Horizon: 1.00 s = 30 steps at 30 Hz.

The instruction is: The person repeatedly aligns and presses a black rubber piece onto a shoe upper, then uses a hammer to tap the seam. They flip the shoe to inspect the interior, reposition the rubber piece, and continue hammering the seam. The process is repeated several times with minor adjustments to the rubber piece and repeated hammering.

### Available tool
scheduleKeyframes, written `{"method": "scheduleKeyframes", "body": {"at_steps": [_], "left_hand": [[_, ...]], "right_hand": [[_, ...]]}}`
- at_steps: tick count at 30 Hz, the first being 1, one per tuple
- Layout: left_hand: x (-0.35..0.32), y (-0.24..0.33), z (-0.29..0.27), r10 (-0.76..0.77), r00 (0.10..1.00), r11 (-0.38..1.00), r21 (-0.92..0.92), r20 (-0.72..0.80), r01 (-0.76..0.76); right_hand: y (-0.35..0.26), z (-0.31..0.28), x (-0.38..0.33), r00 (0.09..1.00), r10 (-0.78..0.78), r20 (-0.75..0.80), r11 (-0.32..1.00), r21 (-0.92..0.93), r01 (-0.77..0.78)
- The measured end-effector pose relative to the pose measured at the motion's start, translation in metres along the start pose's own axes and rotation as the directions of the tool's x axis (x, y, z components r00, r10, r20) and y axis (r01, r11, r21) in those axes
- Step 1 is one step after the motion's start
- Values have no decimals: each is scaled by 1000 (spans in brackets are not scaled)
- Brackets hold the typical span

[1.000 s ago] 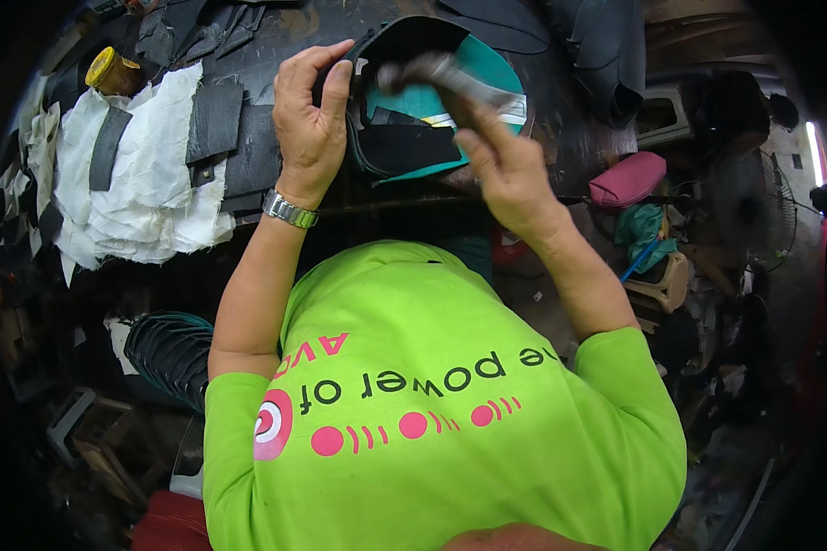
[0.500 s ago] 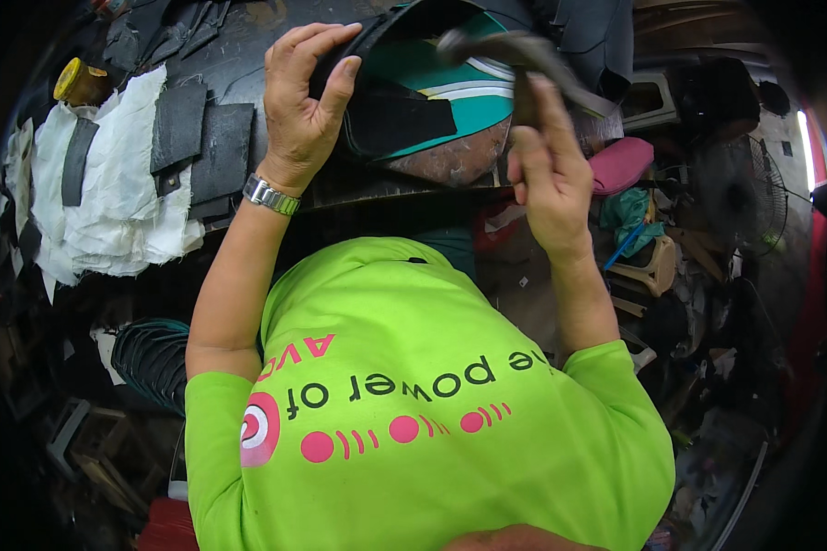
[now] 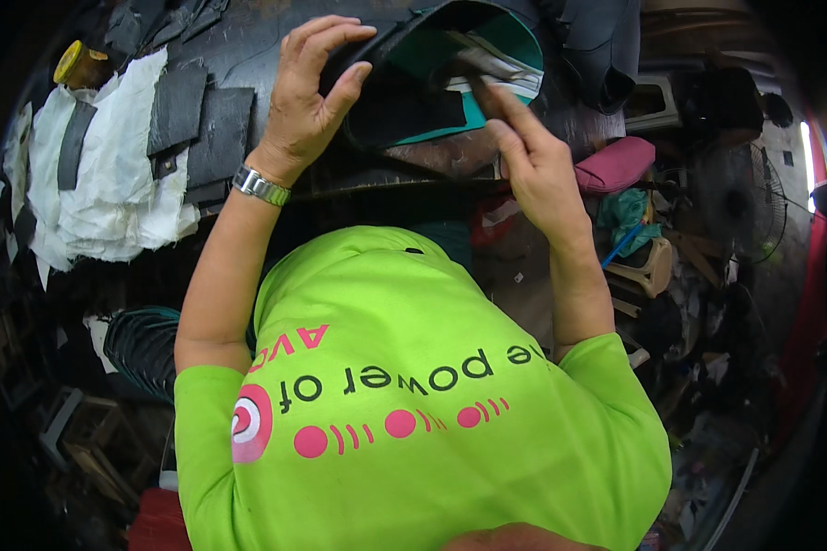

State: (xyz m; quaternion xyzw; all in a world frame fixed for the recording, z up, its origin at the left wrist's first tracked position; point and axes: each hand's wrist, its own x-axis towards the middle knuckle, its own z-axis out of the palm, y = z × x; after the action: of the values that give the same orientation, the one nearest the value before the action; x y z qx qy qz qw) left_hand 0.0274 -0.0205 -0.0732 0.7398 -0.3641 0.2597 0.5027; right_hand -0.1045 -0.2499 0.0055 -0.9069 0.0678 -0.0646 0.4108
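A black and teal shoe (image 3: 432,101) lies on its side on a dark workbench (image 3: 248,46) at the top of the view, with its opening towards me. My left hand (image 3: 308,101), a metal watch on its wrist, pinches the shoe's black edge between thumb and fingers. To the right of the shoe, my right hand (image 3: 538,170) holds a slim grey tool (image 3: 478,69) with its fingers stretched along it. The tool's tip reaches into the shoe's teal inside. What kind of tool it is I cannot tell.
White cloth (image 3: 110,193) and several black cut pieces (image 3: 202,124) lie on the bench's left part, with a yellow tin (image 3: 75,62) at the far left corner. A pink pouch (image 3: 616,165), a fan (image 3: 744,202) and cluttered bits fill the right side. My green shirt covers the lower middle.
My right hand has brought the tool from above the shoe down into its opening. My left hand has kept its grip on the shoe's edge.
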Motion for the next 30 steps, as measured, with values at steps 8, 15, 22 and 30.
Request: {"method": "scheduleKeyframes", "body": {"at_steps": [8, 15, 22, 30], "left_hand": [[-5, 2, -1, -14, 1000, 1000, -27, -3, 14], [-4, 5, -3, -7, 1000, 1000, -18, 7, 7], [-2, 3, -6, -10, 999, 1000, -5, 48, 11], [5, 3, -9, -65, 995, 998, 21, 82, 64]], "right_hand": [[14, 6, -16, 989, -68, 130, 997, 41, 63], [12, 13, -29, 942, -90, 323, 990, -75, 120], [-14, -11, -25, 949, -306, -78, 722, 630, 285], [11, 1, -26, 976, -203, 76, 964, 191, 185]]}}
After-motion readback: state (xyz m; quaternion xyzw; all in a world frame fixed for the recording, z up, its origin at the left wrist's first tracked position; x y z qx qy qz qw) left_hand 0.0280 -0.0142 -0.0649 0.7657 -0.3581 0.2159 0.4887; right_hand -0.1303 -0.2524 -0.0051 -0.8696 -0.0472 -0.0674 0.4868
